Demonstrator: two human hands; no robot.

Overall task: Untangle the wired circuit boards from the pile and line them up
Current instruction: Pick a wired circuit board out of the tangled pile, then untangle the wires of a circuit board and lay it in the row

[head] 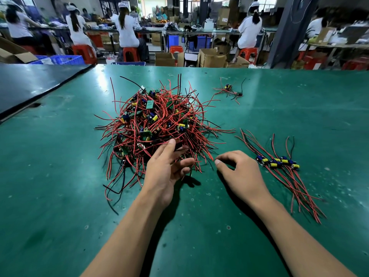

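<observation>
2 slack, empty grips — left hand (pixel 165 168), right hand (pixel 237 170) — by pile (pixel 159 120), boards (pixel 149 104) mostly buried

We log a green table surface (pixel 60 196), a dark sheet (pixel 30 84) over its far-left corner, seated workers in white (pixel 126 27) at long benches beyond, red stools (pixel 130 53), blue crates (pixel 67 59), open cardboard boxes (pixel 212 57), a dark pillar (pixel 287 31) far right.
</observation>
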